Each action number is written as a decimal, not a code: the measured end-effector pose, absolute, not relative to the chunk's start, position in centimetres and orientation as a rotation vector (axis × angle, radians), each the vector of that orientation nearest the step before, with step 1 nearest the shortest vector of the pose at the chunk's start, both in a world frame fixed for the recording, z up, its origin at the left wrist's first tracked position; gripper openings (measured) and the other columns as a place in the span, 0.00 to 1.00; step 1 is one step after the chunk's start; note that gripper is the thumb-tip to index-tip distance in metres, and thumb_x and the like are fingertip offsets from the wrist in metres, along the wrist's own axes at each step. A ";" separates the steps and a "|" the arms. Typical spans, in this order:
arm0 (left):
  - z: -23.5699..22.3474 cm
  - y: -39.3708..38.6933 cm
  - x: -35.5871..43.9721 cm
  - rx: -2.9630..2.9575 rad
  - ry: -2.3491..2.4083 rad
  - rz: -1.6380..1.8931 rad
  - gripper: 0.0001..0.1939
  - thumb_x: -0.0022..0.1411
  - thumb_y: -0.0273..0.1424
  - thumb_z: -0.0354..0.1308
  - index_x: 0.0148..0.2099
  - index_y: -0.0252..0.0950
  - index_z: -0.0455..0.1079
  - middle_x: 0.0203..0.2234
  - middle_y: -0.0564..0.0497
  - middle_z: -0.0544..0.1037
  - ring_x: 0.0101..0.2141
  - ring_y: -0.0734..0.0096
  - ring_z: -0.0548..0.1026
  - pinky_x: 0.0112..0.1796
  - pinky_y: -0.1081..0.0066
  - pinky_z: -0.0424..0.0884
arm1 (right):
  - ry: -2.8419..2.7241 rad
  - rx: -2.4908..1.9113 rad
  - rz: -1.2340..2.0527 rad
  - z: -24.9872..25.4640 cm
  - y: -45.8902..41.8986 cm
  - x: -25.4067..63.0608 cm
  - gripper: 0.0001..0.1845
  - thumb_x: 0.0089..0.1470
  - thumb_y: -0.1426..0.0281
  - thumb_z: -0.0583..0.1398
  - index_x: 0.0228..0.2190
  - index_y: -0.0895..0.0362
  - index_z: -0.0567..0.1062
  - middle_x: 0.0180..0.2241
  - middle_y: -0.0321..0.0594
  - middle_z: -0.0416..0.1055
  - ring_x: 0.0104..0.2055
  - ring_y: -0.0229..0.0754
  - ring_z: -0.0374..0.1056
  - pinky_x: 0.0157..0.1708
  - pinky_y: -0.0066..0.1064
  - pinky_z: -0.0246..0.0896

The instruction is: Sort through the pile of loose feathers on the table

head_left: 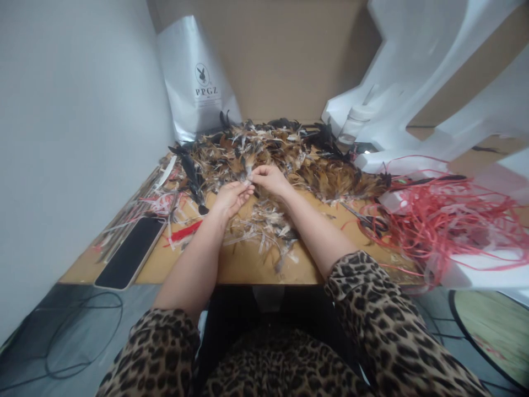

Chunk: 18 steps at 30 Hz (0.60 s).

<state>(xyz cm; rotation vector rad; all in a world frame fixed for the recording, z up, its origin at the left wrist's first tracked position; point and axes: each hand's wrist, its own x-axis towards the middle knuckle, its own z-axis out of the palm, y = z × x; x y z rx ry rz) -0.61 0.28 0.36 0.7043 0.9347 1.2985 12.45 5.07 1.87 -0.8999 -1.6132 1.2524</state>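
- Brown tabletop in the head view bore a broad feather pile beyond the hands.
- Left hand, half curled, pinched the base of a small feather bunch between thumb and finger; right hand pinched there too, fingers bent.
- A light grip low down, tips free, seemed best for unbent feathers.
- Loose scraps lay near the wrists, liable to snag.

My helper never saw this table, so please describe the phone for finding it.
On the tan table, go to the near edge at the left, by the pale wall. The phone lies flat there: a smooth black rectangle, unlike the thin sticks beside it.
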 end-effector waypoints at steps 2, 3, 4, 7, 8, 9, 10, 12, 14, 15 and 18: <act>0.3 0.3 -0.7 0.724 0.946 1.304 0.04 0.50 0.22 0.59 0.26 0.27 0.67 0.19 0.49 0.74 0.18 0.84 0.70 0.21 0.84 0.66 | -1.651 -0.907 1.227 1.8 5.2 12.6 0.10 0.37 0.67 0.62 0.23 0.62 0.73 0.21 0.34 0.69 0.24 0.30 0.61 0.30 0.24 0.57; 0.2 0.4 -0.7 0.734 0.954 1.315 0.05 0.50 0.23 0.60 0.25 0.27 0.67 0.18 0.49 0.74 0.18 0.84 0.70 0.21 0.84 0.66 | -1.668 -0.914 1.215 1.8 5.4 12.7 0.11 0.37 0.67 0.61 0.24 0.62 0.73 0.21 0.34 0.69 0.24 0.30 0.61 0.30 0.24 0.57; 0.1 0.5 -0.8 0.744 0.960 1.335 0.05 0.49 0.24 0.61 0.25 0.27 0.67 0.18 0.49 0.74 0.18 0.84 0.70 0.21 0.84 0.66 | -1.686 -0.925 1.199 1.6 5.5 12.9 0.11 0.38 0.66 0.61 0.24 0.62 0.74 0.22 0.34 0.69 0.24 0.30 0.61 0.29 0.24 0.57; -0.1 0.8 -1.1 0.750 0.971 1.414 0.05 0.49 0.25 0.61 0.27 0.27 0.69 0.19 0.50 0.74 0.18 0.84 0.69 0.21 0.84 0.65 | -1.770 -1.013 1.081 1.0 6.2 13.4 0.13 0.40 0.64 0.60 0.24 0.62 0.74 0.22 0.36 0.70 0.24 0.31 0.61 0.28 0.24 0.57; -0.2 0.9 -1.2 0.743 0.974 1.436 0.06 0.49 0.26 0.61 0.28 0.27 0.69 0.20 0.50 0.74 0.18 0.85 0.69 0.21 0.84 0.65 | -1.822 -1.069 1.004 0.8 6.3 13.6 0.12 0.40 0.64 0.59 0.24 0.62 0.74 0.22 0.37 0.70 0.24 0.32 0.62 0.28 0.24 0.56; -0.3 1.0 -1.3 0.735 0.977 1.452 0.06 0.49 0.26 0.62 0.29 0.27 0.70 0.20 0.50 0.74 0.18 0.85 0.69 0.21 0.84 0.65 | -1.886 -1.142 0.913 0.5 6.5 13.8 0.11 0.40 0.65 0.59 0.23 0.62 0.74 0.22 0.38 0.70 0.24 0.33 0.62 0.28 0.24 0.56; -0.4 1.1 -1.4 0.728 0.980 1.461 0.06 0.49 0.26 0.62 0.29 0.27 0.70 0.20 0.50 0.74 0.19 0.85 0.69 0.21 0.84 0.64 | -1.954 -1.228 0.815 0.4 6.5 13.9 0.10 0.40 0.66 0.59 0.21 0.62 0.75 0.22 0.38 0.70 0.25 0.34 0.62 0.28 0.25 0.56; -0.5 1.3 -1.4 0.728 0.988 1.473 0.07 0.48 0.28 0.62 0.29 0.28 0.70 0.20 0.50 0.74 0.19 0.85 0.69 0.21 0.84 0.64 | -2.074 -1.407 0.638 0.2 6.4 14.1 0.09 0.40 0.67 0.58 0.20 0.60 0.75 0.21 0.40 0.70 0.25 0.36 0.63 0.28 0.26 0.55; -0.5 1.2 -1.3 0.767 1.016 1.483 0.08 0.47 0.29 0.63 0.29 0.28 0.70 0.21 0.49 0.75 0.19 0.84 0.70 0.22 0.83 0.64 | -2.141 -1.549 0.528 0.3 6.1 14.1 0.09 0.41 0.67 0.58 0.22 0.59 0.75 0.23 0.43 0.71 0.26 0.38 0.64 0.28 0.27 0.56; -0.4 1.1 -1.2 0.807 1.046 1.492 0.09 0.47 0.30 0.63 0.29 0.28 0.71 0.22 0.49 0.75 0.20 0.84 0.70 0.22 0.83 0.65 | -2.157 -1.597 0.494 0.4 5.8 14.1 0.09 0.41 0.67 0.58 0.23 0.59 0.76 0.25 0.44 0.72 0.26 0.39 0.65 0.28 0.28 0.56; 0.2 0.7 -0.6 1.007 1.158 1.535 0.09 0.47 0.32 0.62 0.27 0.28 0.72 0.22 0.48 0.76 0.20 0.82 0.71 0.23 0.82 0.65 | -2.191 -1.686 0.443 0.6 5.3 13.7 0.11 0.42 0.65 0.58 0.25 0.59 0.76 0.28 0.48 0.73 0.29 0.43 0.67 0.29 0.29 0.57</act>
